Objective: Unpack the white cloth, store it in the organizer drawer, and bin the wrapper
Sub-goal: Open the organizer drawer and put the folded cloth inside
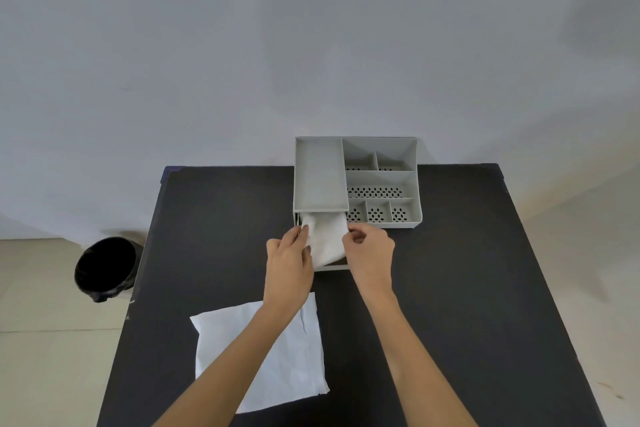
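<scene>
Gripping one white cloth (pixel 327 239) over one open drawer (pixel 334 267), two hands' fingers (pixel 304 232) pinch its edges; one wrapper (pixel 298 357) lies flat.

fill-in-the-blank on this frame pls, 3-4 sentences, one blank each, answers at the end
1. Both hands, left hand and right hand, are tucking the white cloth into the organizer's open ____.
2. The flat white wrapper lies on the black ____, under the left forearm.
3. The bin stands on the floor to the ____ of the table.
4. The organizer is ____ in colour.

Answers: drawer; table; left; grey
</scene>
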